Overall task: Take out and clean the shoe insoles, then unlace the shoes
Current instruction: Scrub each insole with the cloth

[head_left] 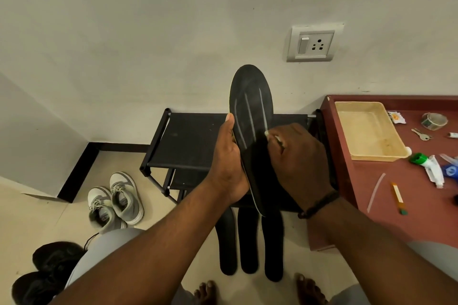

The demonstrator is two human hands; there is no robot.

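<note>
A black insole (250, 106) with pale streaks stands upright in front of me. My left hand (229, 158) grips its left edge, thumb along the rim. My right hand (297, 158) pinches a small white wipe (272, 136) and presses it against the insole's face. Three more black insoles (248, 240) lie side by side on the floor below. A pair of grey and white laced sneakers (115, 202) stands on the floor at the left. Black shoes (47, 272) sit at the lower left.
A black shoe rack (188, 141) stands against the wall behind the insole. A red-brown table (406, 205) at the right carries a beige tray (369, 131), keys, tape and tubes. My bare feet show at the bottom. A wall socket (313, 43) is above.
</note>
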